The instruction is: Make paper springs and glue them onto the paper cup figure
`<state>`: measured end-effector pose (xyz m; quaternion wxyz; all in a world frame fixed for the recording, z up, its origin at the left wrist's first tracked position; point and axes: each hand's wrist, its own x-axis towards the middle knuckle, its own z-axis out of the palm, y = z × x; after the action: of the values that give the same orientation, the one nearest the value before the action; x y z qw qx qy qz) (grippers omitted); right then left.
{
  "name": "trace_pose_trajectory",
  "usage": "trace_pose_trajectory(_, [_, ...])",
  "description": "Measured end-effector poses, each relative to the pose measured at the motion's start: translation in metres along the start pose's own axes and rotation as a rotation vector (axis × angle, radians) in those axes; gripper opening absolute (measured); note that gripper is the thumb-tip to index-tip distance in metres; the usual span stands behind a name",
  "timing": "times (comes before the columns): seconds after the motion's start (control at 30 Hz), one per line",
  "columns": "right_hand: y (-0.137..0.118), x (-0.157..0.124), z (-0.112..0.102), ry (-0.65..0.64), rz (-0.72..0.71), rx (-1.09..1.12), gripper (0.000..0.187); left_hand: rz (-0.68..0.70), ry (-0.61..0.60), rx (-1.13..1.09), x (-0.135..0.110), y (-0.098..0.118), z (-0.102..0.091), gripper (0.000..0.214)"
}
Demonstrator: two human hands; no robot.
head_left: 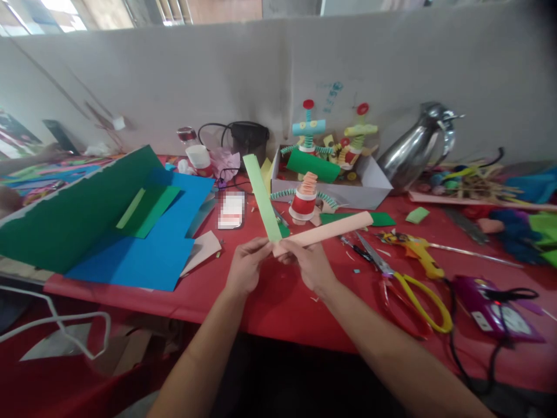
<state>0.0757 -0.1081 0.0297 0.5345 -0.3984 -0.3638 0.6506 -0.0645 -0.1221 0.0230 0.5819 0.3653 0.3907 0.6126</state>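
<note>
A light green paper strip point(263, 197) and a peach paper strip point(335, 229) meet at their near ends, at right angles or close to it. My left hand point(247, 264) pinches the join from the left, fingers closed at the green strip's end. From the right, my right hand point(311, 264) is closed on the near end of the peach strip. Its thumb lies over the join, so the exact overlap is hidden. Just beyond the strips stands a red and white paper cup figure point(303, 204) with folded green paper arms and a folded peach strip on top.
Scissors point(391, 273), a yellow glue gun point(420, 252) and a purple box point(496, 307) lie to the right. A white box point(361, 194) with paper figures and a steel jug point(413, 145) stand behind. Blue card point(134, 261) and green card point(82, 215) lie left.
</note>
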Motion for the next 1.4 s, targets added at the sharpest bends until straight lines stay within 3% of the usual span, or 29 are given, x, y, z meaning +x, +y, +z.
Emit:
trace_pose_trajectory(0.17, [-0.004,0.001,-0.001,0.003,0.080,0.035,0.019,-0.073,-0.024,-0.080,0.001,-0.001,-0.001,0.018])
trace_pose_trajectory(0.4, [-0.007,0.002,-0.001,-0.003,0.167,0.082,0.018,-0.074,-0.041,-0.076,0.003,-0.002,-0.006,0.019])
trace_pose_trajectory(0.73, [-0.016,-0.004,-0.004,-0.107,0.174,0.111,0.020,-0.046,-0.118,0.043,-0.003,0.015,0.000,0.018])
trace_pose_trajectory(0.93, [-0.014,-0.003,-0.004,-0.134,0.131,0.121,0.019,0.055,-0.202,0.079,-0.005,0.014,-0.004,0.020])
trace_pose_trajectory(1.17, [-0.007,0.000,-0.003,-0.068,0.045,0.071,0.020,0.147,-0.097,0.228,-0.001,0.000,-0.005,0.021])
trace_pose_trajectory(1.3, [-0.005,0.004,-0.008,-0.132,0.014,-0.049,0.027,0.188,-0.069,0.290,0.000,-0.002,-0.006,0.019])
trace_pose_trajectory(1.4, [-0.005,0.004,-0.010,-0.160,-0.007,-0.110,0.026,0.133,-0.111,0.256,-0.001,0.003,-0.005,0.022])
